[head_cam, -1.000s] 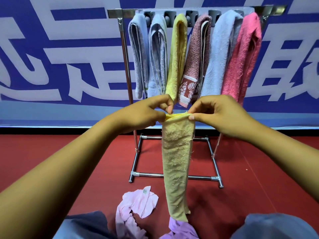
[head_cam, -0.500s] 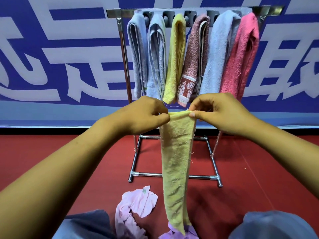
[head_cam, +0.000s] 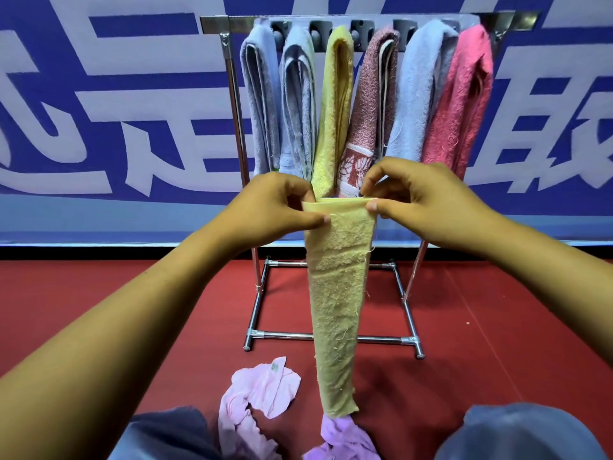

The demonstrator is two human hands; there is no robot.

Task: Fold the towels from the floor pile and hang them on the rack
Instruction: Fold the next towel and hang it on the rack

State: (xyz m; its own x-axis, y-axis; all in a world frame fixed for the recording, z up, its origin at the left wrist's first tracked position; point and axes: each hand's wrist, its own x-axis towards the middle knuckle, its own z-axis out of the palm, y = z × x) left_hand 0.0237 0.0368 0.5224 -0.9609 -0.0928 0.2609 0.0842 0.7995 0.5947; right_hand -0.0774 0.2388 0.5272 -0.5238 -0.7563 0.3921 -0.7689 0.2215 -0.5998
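A long, narrow yellow towel [head_cam: 336, 293] hangs straight down in front of me, its lower end just above the floor pile. My left hand [head_cam: 272, 210] pinches its top left corner between thumb and fingers. My right hand [head_cam: 418, 197] pinches the top right corner. The top edge is stretched flat between them. Behind stands the metal rack [head_cam: 232, 94], with several folded towels over its top bar: grey-blue, yellow, maroon, light blue and pink. On the red floor lie a pale pink towel [head_cam: 258, 390] and a purple towel [head_cam: 345, 439].
A blue and white banner wall [head_cam: 99, 111] stands right behind the rack. The rack's chrome base frame [head_cam: 381, 340] rests on the red floor [head_cam: 497, 327]. My knees in grey-blue trousers [head_cam: 517, 433] fill the bottom corners.
My hands have moved apart, so the towel's top edge is now spread wider and flat. The towel has lifted slightly, and its lower end hangs straighter above the pile.
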